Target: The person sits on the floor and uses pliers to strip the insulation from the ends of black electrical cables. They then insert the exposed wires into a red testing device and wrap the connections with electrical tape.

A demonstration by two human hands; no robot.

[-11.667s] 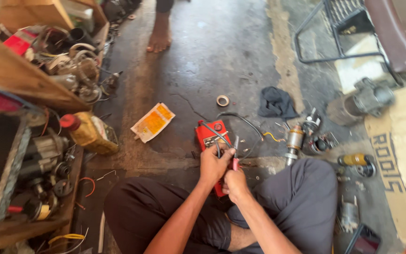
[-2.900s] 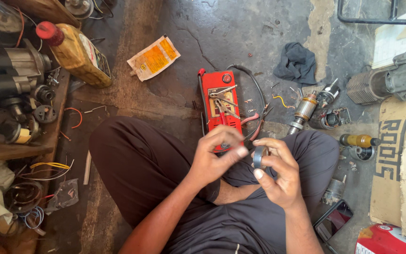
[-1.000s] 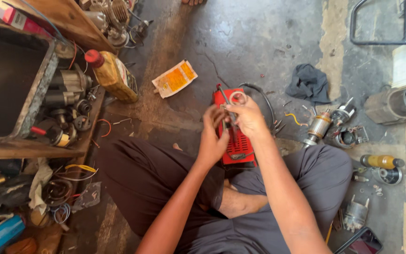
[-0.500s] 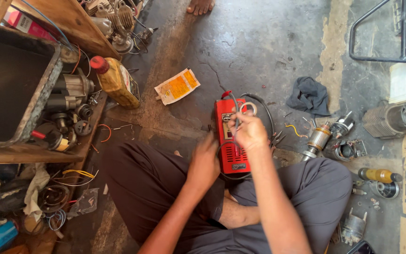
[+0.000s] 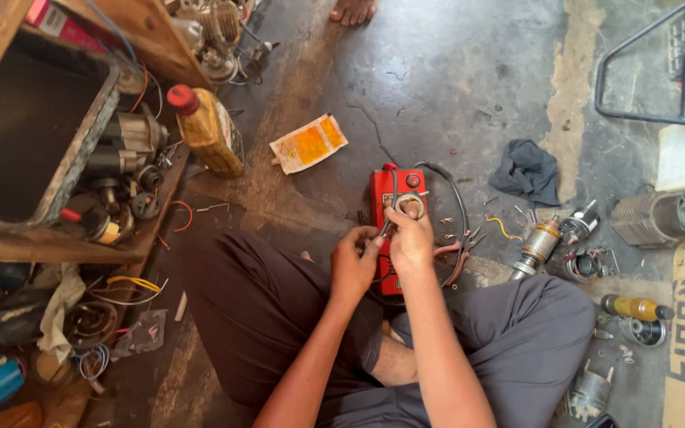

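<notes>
My right hand pinched a small metal ring against the red meter box lying on the floor at twelve o'clock from my crossed legs. My left hand, at nine o'clock beside it, gripped a thin probe.

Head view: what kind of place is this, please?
Probably a small electrical repair workshop, with work done on the floor. A motor armature lies on the concrete, wooden shelves hold old motors, and both hands work at a red tester.
</notes>
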